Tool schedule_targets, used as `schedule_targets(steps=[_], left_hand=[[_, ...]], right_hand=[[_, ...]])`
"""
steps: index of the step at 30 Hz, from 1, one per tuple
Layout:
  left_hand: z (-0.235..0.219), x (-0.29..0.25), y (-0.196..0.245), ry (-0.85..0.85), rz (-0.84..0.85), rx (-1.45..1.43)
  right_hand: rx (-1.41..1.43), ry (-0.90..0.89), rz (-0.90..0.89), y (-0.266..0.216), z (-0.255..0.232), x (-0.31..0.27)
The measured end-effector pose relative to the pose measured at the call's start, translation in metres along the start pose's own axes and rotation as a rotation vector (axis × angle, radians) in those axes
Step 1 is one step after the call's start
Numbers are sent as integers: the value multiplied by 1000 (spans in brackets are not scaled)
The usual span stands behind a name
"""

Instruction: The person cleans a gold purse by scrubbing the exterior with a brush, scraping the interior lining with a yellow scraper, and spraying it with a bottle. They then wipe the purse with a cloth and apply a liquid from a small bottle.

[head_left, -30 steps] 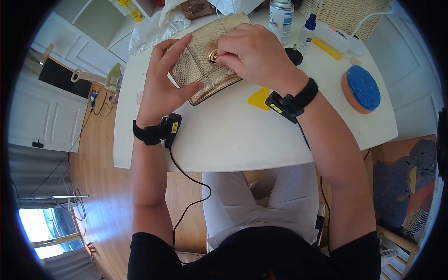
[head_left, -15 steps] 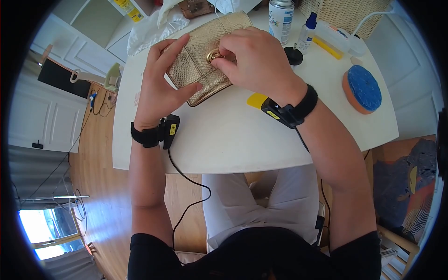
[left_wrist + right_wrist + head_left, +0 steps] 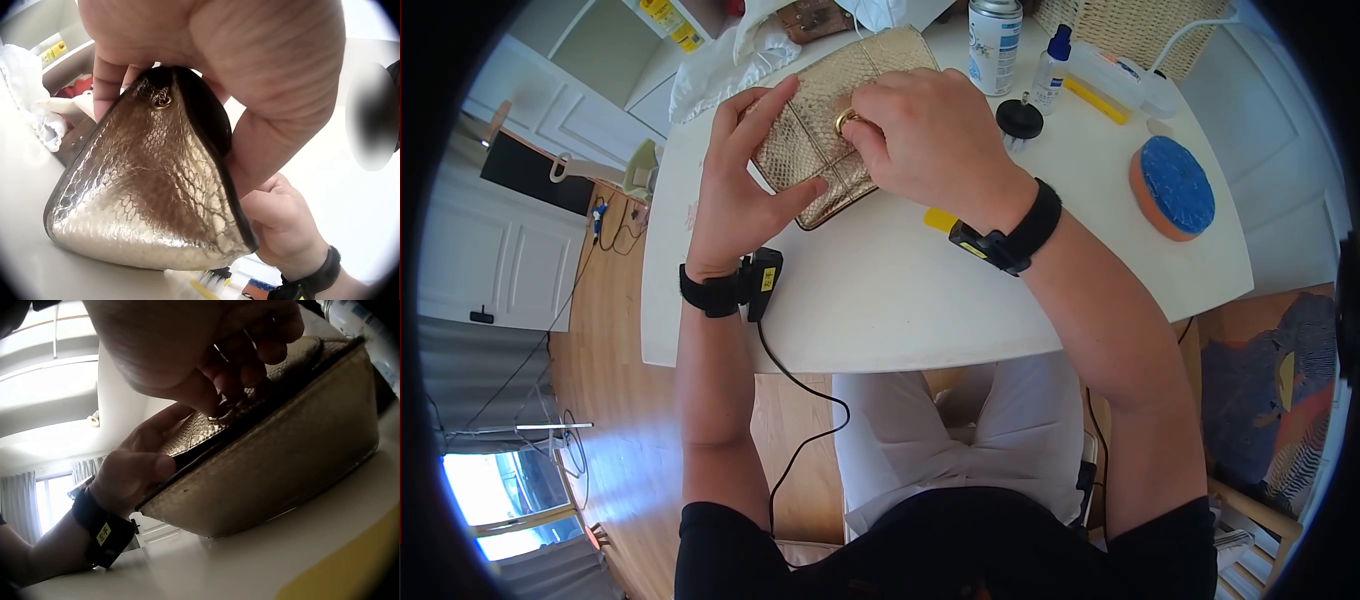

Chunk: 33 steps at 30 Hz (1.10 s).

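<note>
A gold, snakeskin-textured handbag (image 3: 815, 105) stands on the white table, seams running across its front. My left hand (image 3: 745, 185) holds its left end, the fingers on the far side and the thumb on the near side. In the left wrist view that hand arches over the bag's narrow side (image 3: 144, 194), where a small metal ring (image 3: 161, 102) shows. With thumb and fingers my right hand (image 3: 940, 145) pinches the round gold clasp (image 3: 843, 122) on the front, partly covering it. From the right wrist view, a dark gap runs under the flap above the bag's body (image 3: 294, 462).
Right of the bag stand a spray can (image 3: 995, 50), a blue-capped bottle (image 3: 1053, 75) and a black round piece (image 3: 1020, 119). A blue-and-orange round sponge (image 3: 1175, 187) lies farther right. Something yellow (image 3: 938, 219) shows by my right wrist. White cloth (image 3: 725, 80) lies behind.
My right hand has shifted left and turned a little at the clasp, uncovering more of the black round piece. The bag has moved slightly left with the hands. My left hand keeps its hold.
</note>
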State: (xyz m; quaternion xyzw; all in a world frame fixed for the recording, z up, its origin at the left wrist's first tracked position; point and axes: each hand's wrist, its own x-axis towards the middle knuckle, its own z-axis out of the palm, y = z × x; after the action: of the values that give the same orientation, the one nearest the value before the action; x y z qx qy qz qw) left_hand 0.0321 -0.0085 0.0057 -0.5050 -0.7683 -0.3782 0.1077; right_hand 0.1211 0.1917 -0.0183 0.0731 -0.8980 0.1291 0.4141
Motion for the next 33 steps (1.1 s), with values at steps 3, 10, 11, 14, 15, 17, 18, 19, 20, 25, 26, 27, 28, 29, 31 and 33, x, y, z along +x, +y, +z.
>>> schedule_targets(steps=[3, 10, 11, 14, 15, 17, 18, 19, 20, 25, 26, 27, 28, 29, 31, 33], left_hand=[[0, 0, 1, -5, -1, 5], [0, 0, -2, 1, -11, -13], [0, 0, -2, -2, -12, -5], [0, 0, -1, -3, -14, -26], [0, 0, -2, -4, -15, -27], [0, 0, -2, -7, -15, -26], [0, 0, -2, -7, -16, -26], [0, 0, -2, -5, -9, -22], [0, 0, -1, -2, -2, -18], [1, 0, -3, 5, -2, -23], [1, 0, -3, 4, -14, -27], [1, 0, -2, 4, -13, -27], [0, 0, -1, 2, -8, -19], [0, 0, -1, 0, -3, -11], [1, 0, -4, 1, -5, -23], [1, 0, -4, 5, -10, -34]], right_hand=[[0, -9, 23, -2, 5, -1], [115, -171, 179, -6, -21, 4], [116, -173, 179, -5, -19, 3], [201, -11, 107, 1, -12, 1], [190, -25, 85, 2, -11, 0], [179, -39, 63, 2, -10, -1], [157, -27, 51, 2, -9, -1], [135, -16, 38, 1, -8, -1], [135, -16, 38, 1, -7, -1], [142, 73, -44, 4, -1, -1], [141, 73, -44, 6, 0, -1], [150, 76, -71, 8, 2, -1], [159, 79, -98, 10, 3, -1], [159, 80, -97, 11, 3, -1], [217, 108, -78, 12, 3, 0], [202, 111, -10, 4, -4, 1]])
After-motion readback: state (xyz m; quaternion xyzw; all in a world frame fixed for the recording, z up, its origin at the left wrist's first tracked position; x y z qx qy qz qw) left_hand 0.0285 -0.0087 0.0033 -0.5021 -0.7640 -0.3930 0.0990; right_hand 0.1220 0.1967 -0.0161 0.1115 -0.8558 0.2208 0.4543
